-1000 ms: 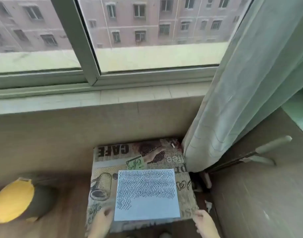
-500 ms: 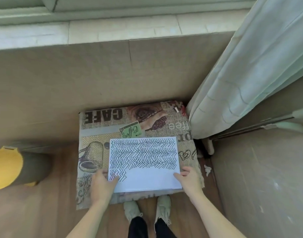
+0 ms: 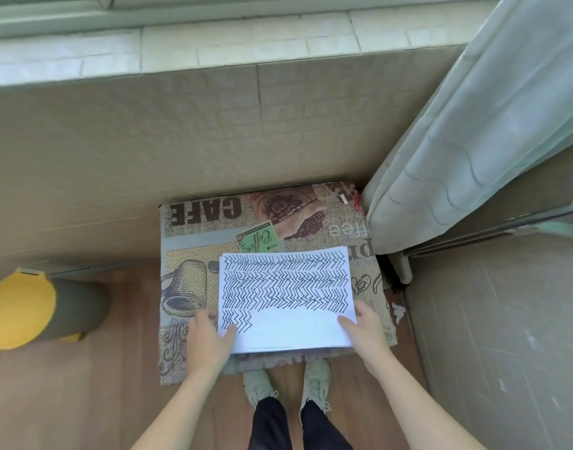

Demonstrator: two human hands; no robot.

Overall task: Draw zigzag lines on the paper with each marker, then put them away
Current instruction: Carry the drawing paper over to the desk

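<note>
Here, hands point(image 3: 210, 339) at paper point(image 3: 288, 329) corners.

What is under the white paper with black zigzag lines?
Under the white paper lies at least one more sheet, edges showing, on the coffee-print cushion. What the cushion's print shows beneath is covered.

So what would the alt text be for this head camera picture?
Two bare hands, left hand and right hand, hold the near corners of a white paper partly filled with black zigzag rows, on a coffee-print cushion. A pale curtain hangs at right; no marker is visible.
</note>
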